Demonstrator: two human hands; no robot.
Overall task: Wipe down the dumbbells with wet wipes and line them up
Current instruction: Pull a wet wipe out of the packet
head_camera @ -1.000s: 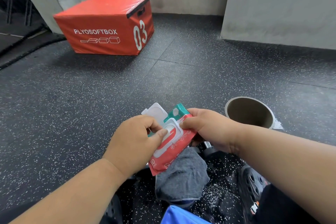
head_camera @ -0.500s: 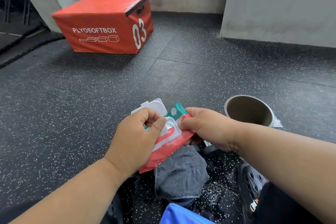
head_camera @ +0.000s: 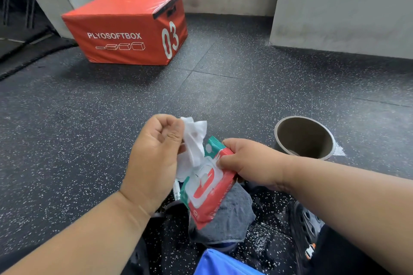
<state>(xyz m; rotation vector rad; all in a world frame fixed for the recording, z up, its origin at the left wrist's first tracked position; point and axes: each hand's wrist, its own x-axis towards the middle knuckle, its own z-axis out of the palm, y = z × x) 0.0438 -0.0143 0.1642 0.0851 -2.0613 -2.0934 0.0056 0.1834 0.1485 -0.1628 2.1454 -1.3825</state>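
On speckled floor, red box (head_camera: 125, 29) reading PLYOSOFTBOX 03, left hand (head_camera: 154, 156) pinching wipe (head_camera: 193, 140), right hand (head_camera: 252, 161) gripping pack (head_camera: 207, 187)

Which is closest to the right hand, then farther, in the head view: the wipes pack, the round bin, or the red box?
1. Wipes pack: held in the right hand.
2. Round bin: on the floor just beyond it, to the right.
3. Red box: far off, upper left.
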